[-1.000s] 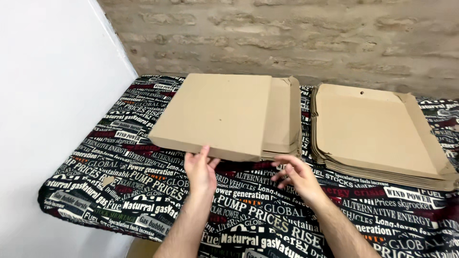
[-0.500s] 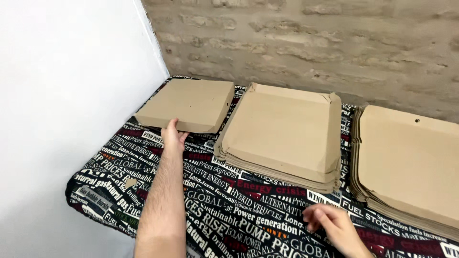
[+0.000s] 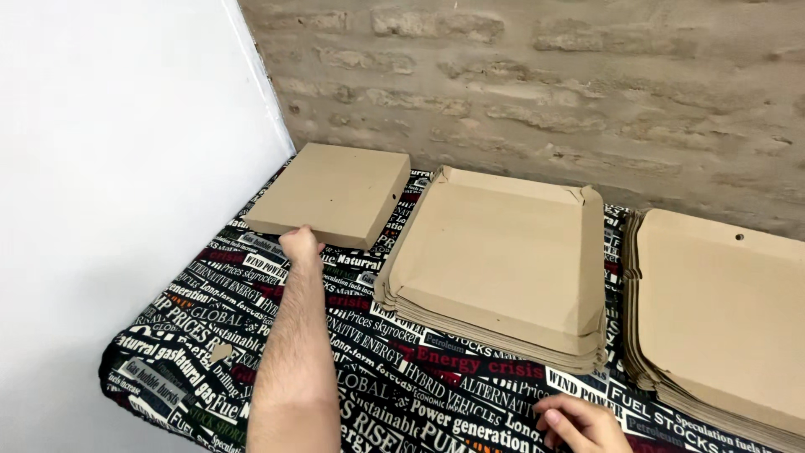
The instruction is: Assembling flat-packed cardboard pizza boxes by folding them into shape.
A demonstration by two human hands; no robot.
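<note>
folded box (image 3: pixel 335 195) now farther left

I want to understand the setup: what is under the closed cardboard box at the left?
Under the closed cardboard box lies the printed black tablecloth; the left hand touches the box's front edge. Whatever is inside the box is hidden.

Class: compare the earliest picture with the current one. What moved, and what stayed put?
The closed cardboard box went from the middle stack to the table's far left corner, pushed by the left hand, which still touches it. The right hand drew back onto the printed cloth. Both stacks stayed.
</note>
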